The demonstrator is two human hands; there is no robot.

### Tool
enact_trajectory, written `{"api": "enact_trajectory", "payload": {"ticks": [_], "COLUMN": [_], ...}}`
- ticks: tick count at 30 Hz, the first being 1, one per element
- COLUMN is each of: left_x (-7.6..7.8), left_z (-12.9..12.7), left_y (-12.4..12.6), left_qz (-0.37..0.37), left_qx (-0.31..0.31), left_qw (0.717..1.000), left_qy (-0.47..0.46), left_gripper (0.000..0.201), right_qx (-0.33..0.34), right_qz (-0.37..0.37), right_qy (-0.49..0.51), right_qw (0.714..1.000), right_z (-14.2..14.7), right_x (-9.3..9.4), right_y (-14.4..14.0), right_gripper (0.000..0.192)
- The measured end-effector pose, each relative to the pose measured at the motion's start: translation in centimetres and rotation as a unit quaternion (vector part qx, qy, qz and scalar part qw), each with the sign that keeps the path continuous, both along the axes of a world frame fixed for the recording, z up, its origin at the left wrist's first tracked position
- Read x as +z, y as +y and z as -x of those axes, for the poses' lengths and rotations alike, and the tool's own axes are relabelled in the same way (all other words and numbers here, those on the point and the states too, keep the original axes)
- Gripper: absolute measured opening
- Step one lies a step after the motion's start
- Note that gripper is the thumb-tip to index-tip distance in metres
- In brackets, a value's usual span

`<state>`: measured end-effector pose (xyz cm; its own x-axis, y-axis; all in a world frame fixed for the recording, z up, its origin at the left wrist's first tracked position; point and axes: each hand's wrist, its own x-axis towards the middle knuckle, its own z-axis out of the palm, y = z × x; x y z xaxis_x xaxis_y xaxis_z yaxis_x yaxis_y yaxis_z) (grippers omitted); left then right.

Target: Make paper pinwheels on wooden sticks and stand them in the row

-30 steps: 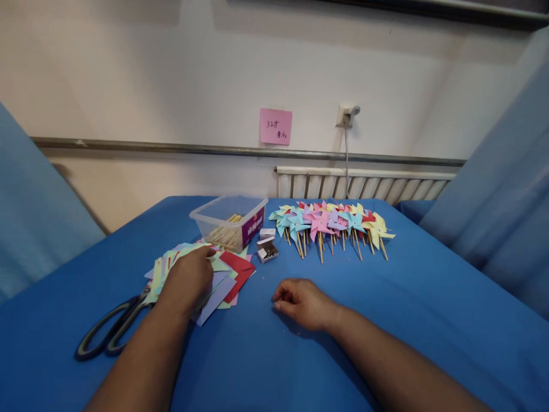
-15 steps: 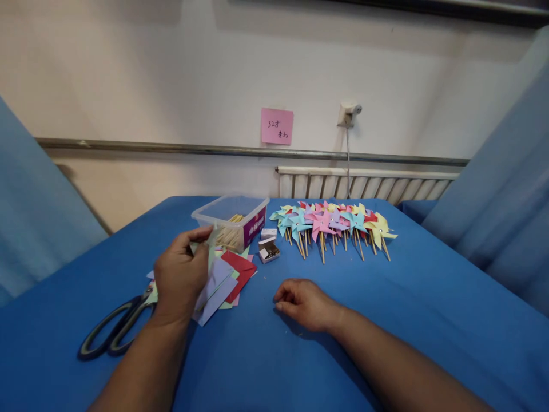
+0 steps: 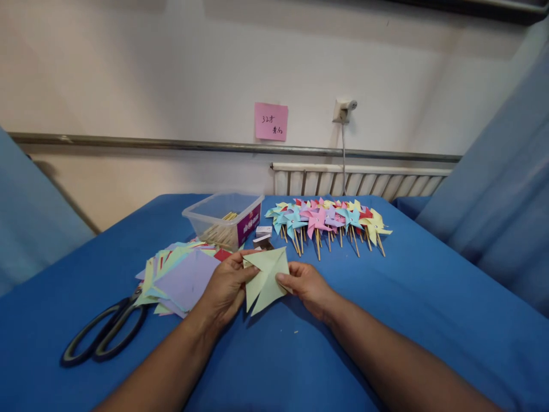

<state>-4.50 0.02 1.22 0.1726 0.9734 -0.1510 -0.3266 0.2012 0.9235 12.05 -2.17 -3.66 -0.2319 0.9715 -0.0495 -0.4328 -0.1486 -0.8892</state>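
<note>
Green paper (image 3: 266,279) pinched at side edges, fingers of both hands clamped.

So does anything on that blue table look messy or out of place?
Nothing damaged or spilled. The paper stack is fanned out unevenly and partly covers the scissors. Both hands hold a light green sheet.

Pale green paper (image 3: 266,277); blue tablecloth (image 3: 429,309) (pink note (image 3: 271,121) behind).

Scissors (image 3: 103,336) lie beside stacked coloured paper (image 3: 180,274), behind them a plastic box (image 3: 225,219) and pinwheels (image 3: 328,220).
</note>
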Motion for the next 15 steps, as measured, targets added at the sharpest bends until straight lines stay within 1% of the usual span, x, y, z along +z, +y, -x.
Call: {"api": "enact_trajectory", "payload": {"ticks": [2, 6, 10, 12, 15], "left_x": [-0.2, 0.0, 0.0, -0.4, -0.9], "left_z": [-0.4, -0.9, -1.2, -1.2, -1.1], "left_y": [-0.2, -0.5, -0.8, -0.8, -0.5], "left_qz": [0.003, 0.015, 0.035, 0.038, 0.039], "left_qx": [-0.015, -0.064, -0.104, -0.106, -0.083], "left_qw": [1.0, 0.996, 0.993, 0.993, 0.996], "left_qy": [-0.015, -0.061, -0.049, -0.023, 0.009], "left_gripper": [0.042, 0.039, 0.037, 0.036, 0.031], "right_qx": [-0.02, -0.078, -0.125, -0.136, -0.145], "right_qz": [0.003, -0.003, -0.007, -0.006, -0.008], "right_qy": [0.011, 0.025, 0.015, 0.007, -0.005], "right_qw": [1.0, 0.997, 0.992, 0.991, 0.989], "right_z": [0.1, 0.0, -0.3, -0.4, -0.4], "right_x": [-0.3, -0.4, -0.1, 0.1, 0.4], "right_y": [0.2, 0.5, 0.7, 0.7, 0.5], "right_gripper": [0.042, 0.045, 0.041, 0.038, 0.038]}}
